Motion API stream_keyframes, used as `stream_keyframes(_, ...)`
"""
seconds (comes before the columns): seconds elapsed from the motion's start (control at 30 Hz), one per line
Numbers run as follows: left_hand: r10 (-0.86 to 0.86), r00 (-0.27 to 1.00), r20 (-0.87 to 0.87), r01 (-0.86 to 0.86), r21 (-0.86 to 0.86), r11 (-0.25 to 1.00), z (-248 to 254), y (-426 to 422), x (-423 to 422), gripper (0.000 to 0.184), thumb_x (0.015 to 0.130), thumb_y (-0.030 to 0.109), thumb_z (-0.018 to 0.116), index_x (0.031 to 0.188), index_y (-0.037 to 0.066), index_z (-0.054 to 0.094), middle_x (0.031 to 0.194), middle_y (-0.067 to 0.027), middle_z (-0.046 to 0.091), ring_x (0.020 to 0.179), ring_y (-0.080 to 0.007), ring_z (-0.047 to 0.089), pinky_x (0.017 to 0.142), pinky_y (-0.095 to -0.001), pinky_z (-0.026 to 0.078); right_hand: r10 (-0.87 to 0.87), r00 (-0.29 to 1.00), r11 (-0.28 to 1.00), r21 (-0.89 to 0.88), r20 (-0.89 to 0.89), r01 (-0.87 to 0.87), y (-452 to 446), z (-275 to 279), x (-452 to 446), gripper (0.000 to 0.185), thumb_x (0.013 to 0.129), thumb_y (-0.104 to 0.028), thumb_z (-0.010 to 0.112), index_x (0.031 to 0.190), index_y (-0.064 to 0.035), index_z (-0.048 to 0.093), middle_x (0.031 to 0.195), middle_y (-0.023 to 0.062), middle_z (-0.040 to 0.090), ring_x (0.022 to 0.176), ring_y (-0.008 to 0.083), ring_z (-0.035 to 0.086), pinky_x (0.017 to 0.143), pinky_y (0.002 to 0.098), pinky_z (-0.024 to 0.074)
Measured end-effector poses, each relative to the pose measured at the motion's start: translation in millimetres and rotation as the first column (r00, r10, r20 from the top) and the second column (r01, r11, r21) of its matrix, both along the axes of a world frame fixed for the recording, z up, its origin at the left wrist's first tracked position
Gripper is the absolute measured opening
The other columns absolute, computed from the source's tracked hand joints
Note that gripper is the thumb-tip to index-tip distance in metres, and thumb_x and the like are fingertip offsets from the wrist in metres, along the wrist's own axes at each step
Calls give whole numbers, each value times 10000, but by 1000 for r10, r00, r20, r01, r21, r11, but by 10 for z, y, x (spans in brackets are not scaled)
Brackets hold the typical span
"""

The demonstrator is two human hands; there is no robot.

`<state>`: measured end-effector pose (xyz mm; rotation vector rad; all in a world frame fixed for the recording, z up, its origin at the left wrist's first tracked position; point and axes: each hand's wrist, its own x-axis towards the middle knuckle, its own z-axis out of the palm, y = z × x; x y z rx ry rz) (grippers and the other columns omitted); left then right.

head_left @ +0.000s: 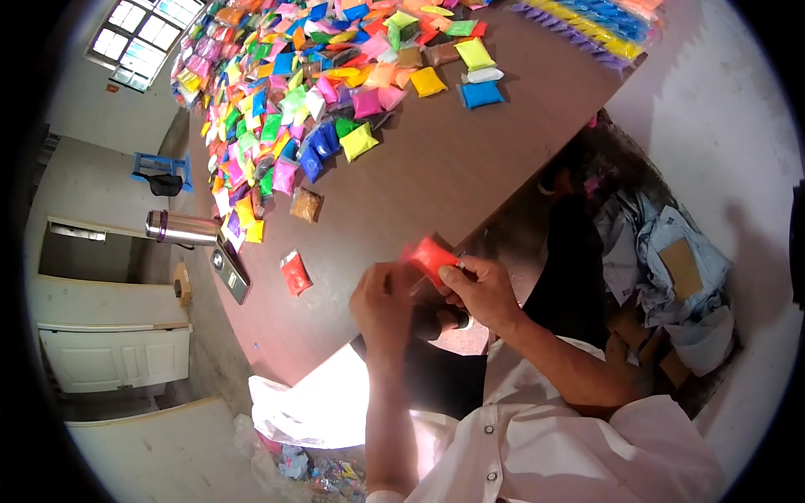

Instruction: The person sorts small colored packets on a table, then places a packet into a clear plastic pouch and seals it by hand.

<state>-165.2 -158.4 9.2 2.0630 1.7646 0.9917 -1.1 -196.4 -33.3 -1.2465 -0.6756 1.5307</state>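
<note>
A small, soft-looking red packet is held above the near edge of the brown table. My right hand pinches its right end between thumb and fingers. At the packet's left end, my left hand is closed, its fingers curled and somewhat blurred. Another red packet in clear film lies on the table left of my hands. Farther up lies a brown packet, near a yellow packet at the edge of a large heap of colourful packets.
On the table's left edge are a steel flask and a phone. Bundled coloured packs sit at the far right corner. A white plastic bag hangs below the table's near edge. Crumpled wrappers and cardboard lie at right.
</note>
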Motion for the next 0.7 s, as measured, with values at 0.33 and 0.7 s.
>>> stream_keyframes(0.33, -171, 975, -142, 179, 45, 983, 252, -211, 272, 27, 905, 23, 738, 907, 34, 713, 840, -126, 721, 736, -261, 730, 658, -352, 557, -64, 899, 962, 266, 433, -60, -35, 173, 57, 221, 984, -215, 700, 918, -4, 709, 802, 221, 678, 711, 365, 674, 638, 434, 500)
stream_keyframes(0.7, -66, 992, -107, 70, 37, 997, 299, -263, 233, 37, 926, 23, 735, 899, 10, 714, 826, -138, 720, 680, -254, 711, 625, -337, 535, -247, 637, 847, 482, 730, -224, -28, 155, 48, 187, 923, -120, 726, 788, -44, 621, 760, 174, 649, 732, 407, 661, 627, 498, 519)
